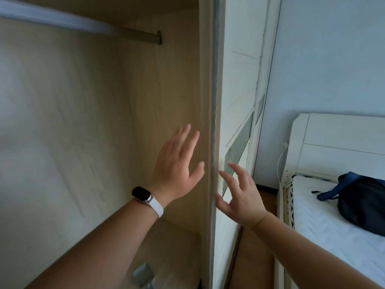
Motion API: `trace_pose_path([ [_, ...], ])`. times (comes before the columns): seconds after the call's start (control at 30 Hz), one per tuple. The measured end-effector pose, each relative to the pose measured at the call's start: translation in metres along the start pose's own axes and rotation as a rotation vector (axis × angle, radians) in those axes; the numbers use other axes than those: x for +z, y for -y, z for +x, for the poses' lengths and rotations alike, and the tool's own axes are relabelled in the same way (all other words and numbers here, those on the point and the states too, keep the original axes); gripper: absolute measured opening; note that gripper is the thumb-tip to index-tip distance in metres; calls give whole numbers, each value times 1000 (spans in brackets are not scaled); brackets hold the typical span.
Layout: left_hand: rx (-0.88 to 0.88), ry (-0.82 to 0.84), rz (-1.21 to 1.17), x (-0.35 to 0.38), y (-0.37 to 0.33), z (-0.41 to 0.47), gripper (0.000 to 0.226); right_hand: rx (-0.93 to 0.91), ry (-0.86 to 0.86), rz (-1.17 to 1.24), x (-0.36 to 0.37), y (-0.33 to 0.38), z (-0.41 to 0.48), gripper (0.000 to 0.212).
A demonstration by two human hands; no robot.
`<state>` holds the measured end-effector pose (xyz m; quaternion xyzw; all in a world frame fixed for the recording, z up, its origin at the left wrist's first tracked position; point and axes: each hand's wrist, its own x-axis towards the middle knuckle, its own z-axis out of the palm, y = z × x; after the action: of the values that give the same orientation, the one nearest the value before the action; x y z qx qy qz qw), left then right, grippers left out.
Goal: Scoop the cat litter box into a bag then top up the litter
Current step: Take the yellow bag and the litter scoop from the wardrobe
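Observation:
No litter box, scoop, bag or litter shows in the head view. I face an open wardrobe (pixel 83 122) with a beige inside and a sliding door (pixel 214 101) whose edge runs down the middle. My left hand (pixel 177 165), a watch with a white strap on its wrist, is spread flat just left of that edge, inside the wardrobe. My right hand (pixel 239 197) is open with fingers apart on the door's outer side, fingertips close to the edge. Neither hand holds anything.
A grey hanging rail (pixel 83 24) crosses the wardrobe's top. A small grey object (pixel 143 274) lies at the wardrobe's bottom. To the right stands a white bed (pixel 333 226) with a dark blue bag (pixel 364 201) on it and a white cable (pixel 280 163) by the headboard.

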<state>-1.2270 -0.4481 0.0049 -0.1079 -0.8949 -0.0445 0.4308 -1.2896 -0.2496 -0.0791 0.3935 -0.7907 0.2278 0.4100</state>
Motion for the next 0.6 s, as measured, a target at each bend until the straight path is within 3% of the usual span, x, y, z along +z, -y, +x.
trace_pose_path([
  [0.13,-93,169,88,-20,26,-54,65,-137,102,-12,-12,33,-6,47],
  [0.3,-301,452,210,-41,56,-133,65,-186,492,-3,-6,83,-12,57],
  [0.43,-437,567,204,-55,67,-189,65,-147,796,-41,12,113,-14,68],
  [0.6,-592,717,209,-61,68,-250,66,-163,970,1,44,131,-25,67],
])
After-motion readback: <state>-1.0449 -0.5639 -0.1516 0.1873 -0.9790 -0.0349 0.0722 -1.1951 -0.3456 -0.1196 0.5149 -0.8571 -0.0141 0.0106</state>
